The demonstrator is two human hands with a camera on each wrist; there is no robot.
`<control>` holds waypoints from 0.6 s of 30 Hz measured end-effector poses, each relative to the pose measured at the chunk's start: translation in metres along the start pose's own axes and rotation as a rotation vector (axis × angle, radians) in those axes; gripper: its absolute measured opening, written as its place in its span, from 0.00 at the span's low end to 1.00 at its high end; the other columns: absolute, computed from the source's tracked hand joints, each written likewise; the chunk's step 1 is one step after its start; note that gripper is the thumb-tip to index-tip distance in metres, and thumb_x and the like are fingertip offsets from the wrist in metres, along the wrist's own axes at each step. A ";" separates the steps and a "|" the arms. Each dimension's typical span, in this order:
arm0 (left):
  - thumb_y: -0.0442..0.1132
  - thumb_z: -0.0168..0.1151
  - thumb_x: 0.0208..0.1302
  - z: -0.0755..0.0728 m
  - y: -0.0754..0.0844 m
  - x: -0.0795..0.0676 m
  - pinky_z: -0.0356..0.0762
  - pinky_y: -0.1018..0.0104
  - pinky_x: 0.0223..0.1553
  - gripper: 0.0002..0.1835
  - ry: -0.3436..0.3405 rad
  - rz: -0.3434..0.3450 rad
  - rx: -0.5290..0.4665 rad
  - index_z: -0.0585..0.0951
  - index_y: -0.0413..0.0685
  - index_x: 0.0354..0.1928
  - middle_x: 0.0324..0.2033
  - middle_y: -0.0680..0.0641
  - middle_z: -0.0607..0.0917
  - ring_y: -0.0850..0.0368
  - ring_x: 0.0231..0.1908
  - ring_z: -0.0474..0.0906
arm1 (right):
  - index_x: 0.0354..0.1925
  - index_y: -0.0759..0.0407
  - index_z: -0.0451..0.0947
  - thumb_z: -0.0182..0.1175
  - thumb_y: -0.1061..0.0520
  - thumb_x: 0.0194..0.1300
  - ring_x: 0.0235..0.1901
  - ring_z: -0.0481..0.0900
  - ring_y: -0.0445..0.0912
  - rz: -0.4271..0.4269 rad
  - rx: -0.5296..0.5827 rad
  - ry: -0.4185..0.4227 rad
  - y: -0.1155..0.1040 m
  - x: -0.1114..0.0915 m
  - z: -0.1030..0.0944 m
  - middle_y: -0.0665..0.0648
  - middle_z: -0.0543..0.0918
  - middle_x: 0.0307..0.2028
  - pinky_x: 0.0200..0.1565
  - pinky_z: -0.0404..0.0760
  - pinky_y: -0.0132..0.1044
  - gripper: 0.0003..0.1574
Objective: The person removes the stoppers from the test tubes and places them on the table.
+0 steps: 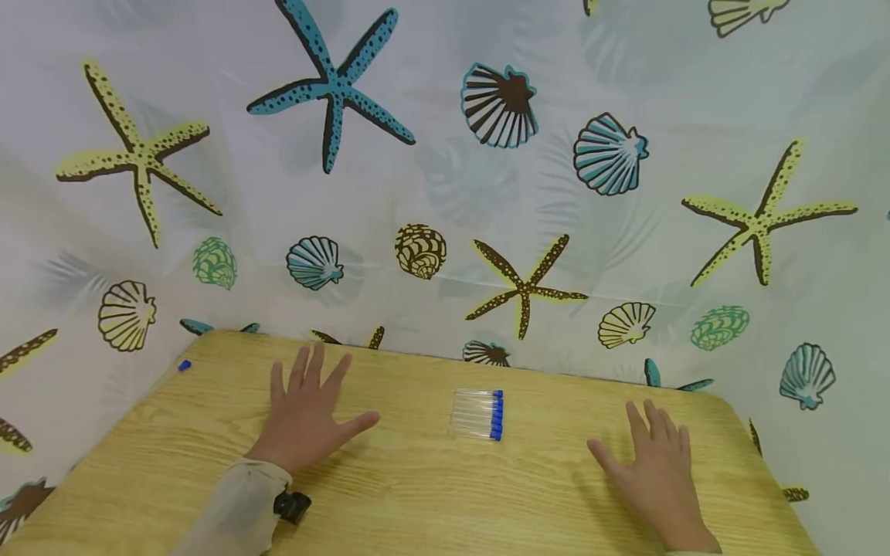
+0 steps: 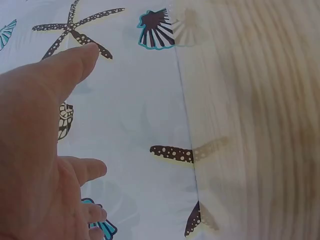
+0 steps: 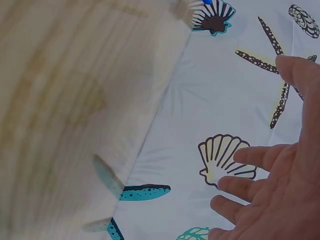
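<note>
Several clear tubes (image 1: 474, 415) with blue caps lie side by side in the middle of the wooden table, caps pointing right. To their left, my left hand (image 1: 302, 425) is over the table with fingers spread and nothing in it. On the other side, my right hand (image 1: 657, 471) is also spread, its thumb toward the tubes. Both wrist views show the extended fingers of the left hand (image 2: 45, 130) and the right hand (image 3: 270, 165) with no thing between them. A small blue cap (image 1: 184, 365) sits alone near the table's far left corner.
The wood-grain table (image 1: 417, 494) reaches back to a white curtain (image 1: 389, 193) printed with starfish and shells, which also hangs along the left and right sides. A black band device (image 1: 292, 506) is worn at the left wrist, over a light sleeve (image 1: 232, 510).
</note>
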State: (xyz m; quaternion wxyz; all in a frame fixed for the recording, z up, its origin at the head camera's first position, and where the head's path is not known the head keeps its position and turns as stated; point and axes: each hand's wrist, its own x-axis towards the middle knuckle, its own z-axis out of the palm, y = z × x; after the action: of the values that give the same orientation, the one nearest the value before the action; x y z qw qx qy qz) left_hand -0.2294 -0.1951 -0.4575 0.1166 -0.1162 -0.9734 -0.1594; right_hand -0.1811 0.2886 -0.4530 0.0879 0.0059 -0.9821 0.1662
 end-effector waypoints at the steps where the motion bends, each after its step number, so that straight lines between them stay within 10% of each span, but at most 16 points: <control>1: 0.78 0.57 0.62 0.000 0.001 0.001 0.26 0.25 0.71 0.57 0.004 0.007 -0.003 0.58 0.48 0.81 0.80 0.31 0.46 0.30 0.79 0.36 | 0.77 0.70 0.57 0.55 0.24 0.70 0.74 0.48 0.75 -0.006 0.004 0.007 -0.001 0.000 -0.001 0.78 0.54 0.75 0.70 0.41 0.75 0.62; 18: 0.74 0.62 0.63 0.007 0.034 0.014 0.54 0.32 0.72 0.50 -0.025 0.114 -0.134 0.66 0.51 0.78 0.77 0.37 0.61 0.36 0.77 0.54 | 0.75 0.64 0.64 0.56 0.32 0.75 0.69 0.66 0.68 -0.038 0.091 -0.075 -0.025 0.012 -0.002 0.70 0.66 0.71 0.60 0.73 0.67 0.48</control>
State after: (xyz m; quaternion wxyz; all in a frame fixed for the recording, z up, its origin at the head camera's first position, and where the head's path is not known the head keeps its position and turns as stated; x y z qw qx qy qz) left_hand -0.2347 -0.1593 -0.4505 0.1055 -0.1809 -0.9537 -0.2157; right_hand -0.1920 0.2656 -0.4406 0.0537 0.0347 -0.9759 0.2086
